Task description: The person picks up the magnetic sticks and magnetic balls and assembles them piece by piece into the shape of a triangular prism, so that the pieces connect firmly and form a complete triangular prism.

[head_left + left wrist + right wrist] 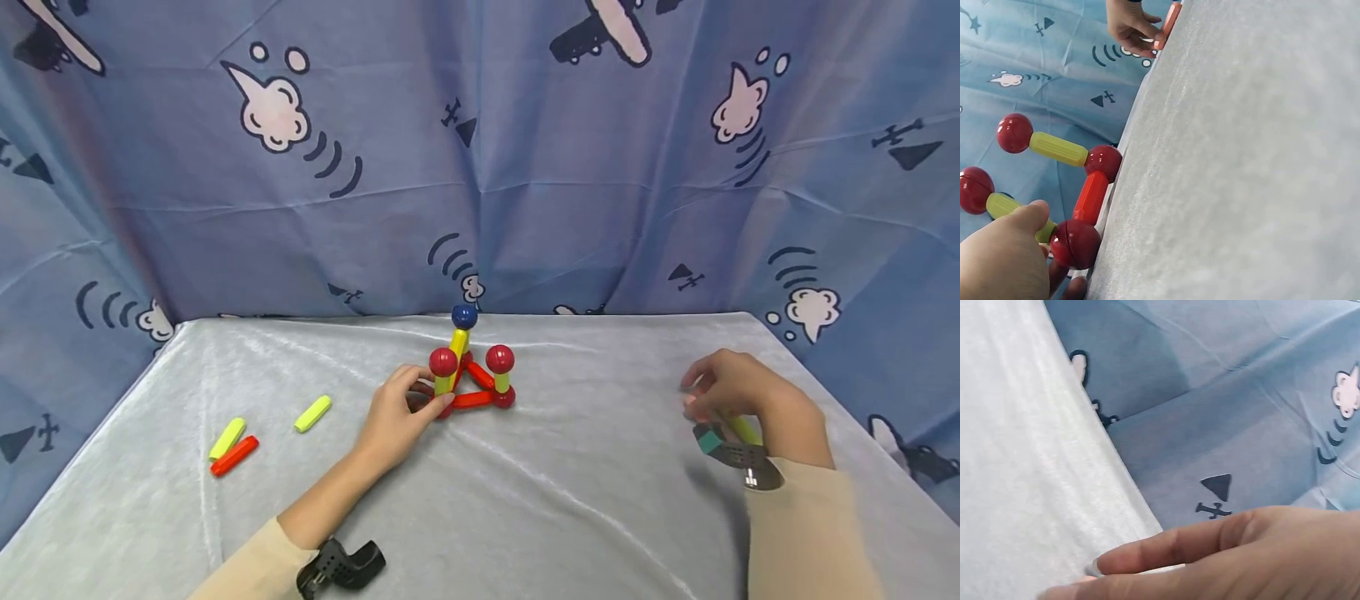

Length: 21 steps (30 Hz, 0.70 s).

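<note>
A magnetic ball-and-stick model [474,400] stands on the cloth, with a triangle of red sticks at its base. Two short yellow-green sticks rise from it, each topped by a red ball [500,358]; a longer yellow one at the back carries a blue ball [465,316]. My left hand [397,417] grips the front left corner, thumb across the upright stick [1002,205] just above the base ball [1075,244]. Far to the right, my right hand [738,387] pinches the end of an orange-red stick [1171,22], mostly hidden by the fingers in the head view.
Beside the right wrist lies a yellow-green stick [745,429]. On the left are a red stick [235,456], a yellow-green stick [227,438] touching it, and another yellow-green stick [312,413]. A pale cloth covers the table [570,500]; a blue printed curtain [390,167] hangs behind.
</note>
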Each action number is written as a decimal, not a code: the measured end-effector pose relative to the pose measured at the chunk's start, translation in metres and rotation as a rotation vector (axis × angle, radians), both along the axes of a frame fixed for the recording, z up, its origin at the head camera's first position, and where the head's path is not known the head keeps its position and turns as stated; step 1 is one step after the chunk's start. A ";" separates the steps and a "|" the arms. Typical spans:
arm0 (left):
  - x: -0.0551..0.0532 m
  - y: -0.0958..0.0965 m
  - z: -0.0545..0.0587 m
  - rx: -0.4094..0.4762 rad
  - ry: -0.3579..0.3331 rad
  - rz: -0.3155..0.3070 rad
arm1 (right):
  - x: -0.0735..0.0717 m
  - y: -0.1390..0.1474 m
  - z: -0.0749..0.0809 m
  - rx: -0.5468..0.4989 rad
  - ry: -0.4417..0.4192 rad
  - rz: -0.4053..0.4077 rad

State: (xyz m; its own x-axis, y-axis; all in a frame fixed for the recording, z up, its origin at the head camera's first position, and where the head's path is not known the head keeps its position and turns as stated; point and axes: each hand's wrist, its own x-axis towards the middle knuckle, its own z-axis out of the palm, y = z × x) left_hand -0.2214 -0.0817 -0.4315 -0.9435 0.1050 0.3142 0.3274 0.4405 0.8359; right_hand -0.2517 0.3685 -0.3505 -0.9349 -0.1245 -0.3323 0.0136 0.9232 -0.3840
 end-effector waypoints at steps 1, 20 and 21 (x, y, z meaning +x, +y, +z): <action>0.000 -0.001 0.000 -0.002 -0.003 0.002 | -0.001 -0.002 -0.001 0.000 0.001 0.003; 0.000 -0.001 0.000 -0.024 0.013 0.001 | 0.012 -0.071 0.046 -0.370 0.400 0.159; 0.000 -0.001 0.000 -0.024 0.015 0.001 | 0.013 -0.080 0.047 -0.427 0.427 0.173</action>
